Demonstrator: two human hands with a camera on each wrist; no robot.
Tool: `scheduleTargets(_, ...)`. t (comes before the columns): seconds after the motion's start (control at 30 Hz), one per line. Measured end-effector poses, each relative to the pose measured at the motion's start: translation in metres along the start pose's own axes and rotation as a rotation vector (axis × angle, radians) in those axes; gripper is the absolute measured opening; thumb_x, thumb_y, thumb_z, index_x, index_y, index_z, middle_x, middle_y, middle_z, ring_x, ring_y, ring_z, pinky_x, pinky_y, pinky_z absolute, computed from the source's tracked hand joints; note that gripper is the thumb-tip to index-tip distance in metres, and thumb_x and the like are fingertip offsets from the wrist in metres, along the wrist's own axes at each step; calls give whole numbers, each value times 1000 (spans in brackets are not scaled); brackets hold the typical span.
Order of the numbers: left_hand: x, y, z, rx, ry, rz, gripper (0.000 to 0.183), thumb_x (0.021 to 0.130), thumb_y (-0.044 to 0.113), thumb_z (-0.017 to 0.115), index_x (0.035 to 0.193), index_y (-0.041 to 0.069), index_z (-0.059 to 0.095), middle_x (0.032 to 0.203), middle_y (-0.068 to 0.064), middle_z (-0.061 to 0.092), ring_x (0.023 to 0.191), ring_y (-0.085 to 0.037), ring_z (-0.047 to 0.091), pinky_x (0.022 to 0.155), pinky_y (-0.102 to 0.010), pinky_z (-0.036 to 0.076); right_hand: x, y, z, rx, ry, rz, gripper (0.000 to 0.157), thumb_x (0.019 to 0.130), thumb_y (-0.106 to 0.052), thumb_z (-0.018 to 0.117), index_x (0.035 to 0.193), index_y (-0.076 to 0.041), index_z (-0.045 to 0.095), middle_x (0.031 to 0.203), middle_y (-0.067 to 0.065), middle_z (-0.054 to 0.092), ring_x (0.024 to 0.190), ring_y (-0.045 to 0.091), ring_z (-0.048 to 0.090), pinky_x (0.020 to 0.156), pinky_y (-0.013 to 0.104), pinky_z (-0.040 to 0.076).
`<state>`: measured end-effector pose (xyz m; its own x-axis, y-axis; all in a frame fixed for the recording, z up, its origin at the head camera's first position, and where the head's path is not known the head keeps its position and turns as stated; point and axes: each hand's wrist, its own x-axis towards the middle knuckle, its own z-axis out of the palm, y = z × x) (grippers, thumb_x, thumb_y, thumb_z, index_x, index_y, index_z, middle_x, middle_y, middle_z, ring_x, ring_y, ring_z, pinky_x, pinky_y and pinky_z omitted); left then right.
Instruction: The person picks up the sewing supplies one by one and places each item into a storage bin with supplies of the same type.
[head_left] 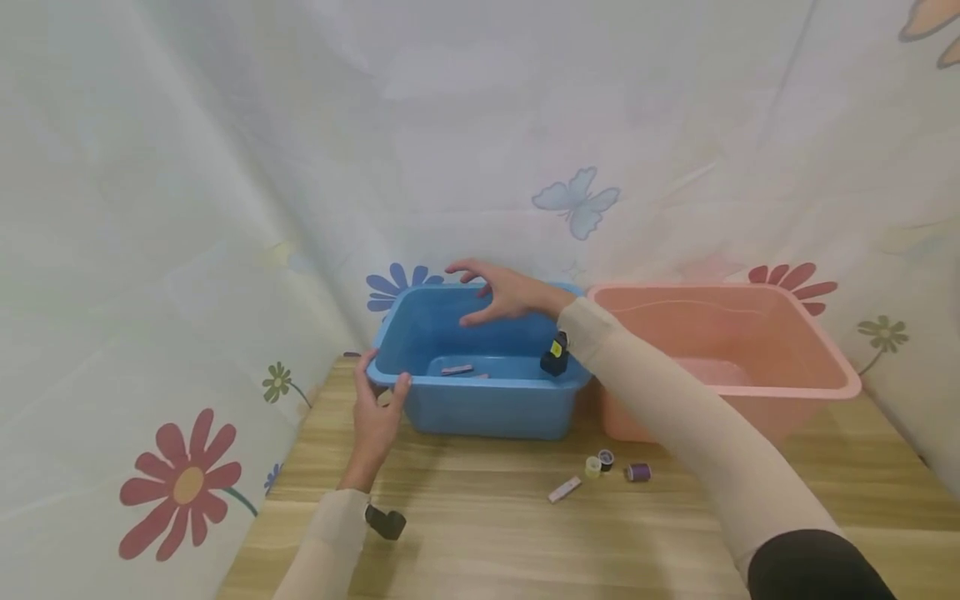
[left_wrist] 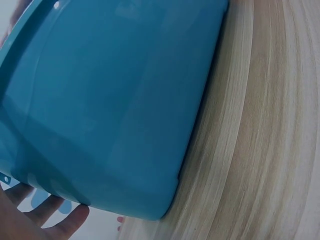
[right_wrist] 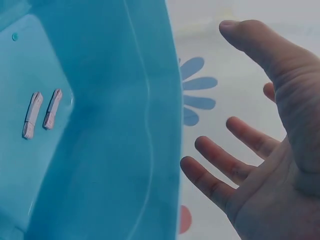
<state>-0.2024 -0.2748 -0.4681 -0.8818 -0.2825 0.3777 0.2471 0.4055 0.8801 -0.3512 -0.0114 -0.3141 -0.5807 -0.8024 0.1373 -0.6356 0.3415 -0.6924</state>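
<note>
My left hand (head_left: 377,425) grips the front left corner of a blue plastic tub (head_left: 491,408), thumb at the front and fingers along the side. Those fingers (left_wrist: 70,222) lie against the tub's outer wall in the left wrist view. Over the tub's opening my right hand (head_left: 506,293) is spread with nothing in it, fingers (right_wrist: 212,182) apart from the thumb. On the tub's floor lie two slim pinkish bundles of folded cord (right_wrist: 33,115), each with a pale band round its middle.
A pink tub (head_left: 795,400) stands to the right of the blue one. In front on the wooden table (head_left: 480,533) lie a similar pinkish bundle (head_left: 564,489), a purple thread spool (head_left: 638,472), a pale yellow spool (head_left: 592,467) and a dark one (head_left: 606,459). Patterned cloth hangs behind.
</note>
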Motion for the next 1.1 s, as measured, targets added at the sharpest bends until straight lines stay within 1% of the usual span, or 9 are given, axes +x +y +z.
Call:
scheduleTargets(0.13, 1, -1, 0, 2, -4, -4, 70, 99, 45, 66, 156, 35, 27, 159, -11, 40, 132, -37, 50, 105, -65, 42, -10, -8, -3, -30, 21, -42, 98, 85, -35, 85, 162, -22, 26, 164, 4, 31, 136, 30, 49, 101, 45, 52)
scheduleTargets(0.2, 1, -1, 1, 4, -5, -5, 70, 99, 45, 66, 156, 34, 27, 159, -10, 39, 133, -37, 49, 106, -65, 41, -16, -11, -4, -51, 34, -75, 101, 84, -37, 85, 162, -21, 24, 165, 3, 30, 140, 27, 45, 103, 45, 50)
scheduleTargets(0.4, 2, -2, 2, 5, -4, -9, 70, 99, 46, 65, 157, 35, 26, 159, -10, 39, 134, -37, 49, 105, -65, 42, -39, -23, -7, -114, 61, -180, 106, 82, -39, 86, 163, -17, 21, 166, 0, 26, 147, 18, 31, 112, 42, 40)
scheduleTargets(0.5, 3, -2, 1, 5, -8, -13, 71, 99, 47, 65, 157, 36, 26, 159, -12, 40, 134, -38, 49, 103, -65, 43, -51, -29, -8, -144, 60, -215, 107, 82, -39, 86, 163, -16, 20, 167, 0, 23, 149, 17, 27, 115, 42, 36)
scheduleTargets(0.57, 4, -1, 1, 4, -10, -15, 71, 99, 48, 65, 157, 36, 25, 159, -12, 39, 134, -38, 49, 103, -66, 43, -58, -32, -8, -165, 61, -229, 108, 82, -39, 86, 163, -16, 19, 167, 0, 22, 149, 16, 25, 117, 44, 34)
scheduleTargets(0.7, 4, 0, 0, 3, -5, -16, 70, 99, 49, 65, 156, 37, 27, 159, -12, 40, 133, -38, 49, 102, -66, 43, -73, -40, -7, -167, 58, -239, 109, 82, -36, 87, 164, -18, 18, 167, -1, 21, 151, 17, 22, 120, 47, 29)
scheduleTargets(0.83, 4, -1, 0, 1, -1, -17, 69, 99, 48, 65, 155, 38, 27, 159, -11, 40, 134, -38, 48, 104, -66, 42, -86, -44, -4, -133, 76, -210, 109, 82, -36, 87, 164, -24, 17, 167, -5, 20, 149, 18, 26, 118, 49, 31)
scheduleTargets(0.93, 4, -1, 1, -9, -3, -15, 69, 99, 48, 65, 155, 38, 27, 160, -9, 39, 136, -37, 47, 105, -66, 40, -96, -45, 1, -107, 113, -197, 110, 82, -37, 88, 164, -27, 16, 167, -6, 19, 147, 20, 32, 115, 50, 36)
scheduleTargets(1.1, 3, 3, 2, -26, -7, -1, 69, 100, 44, 65, 156, 35, 27, 161, -9, 37, 137, -38, 46, 105, -67, 40, -115, -47, 12, -78, 208, -238, 109, 81, -36, 88, 163, -28, 17, 165, -4, 22, 141, 20, 39, 111, 49, 40)
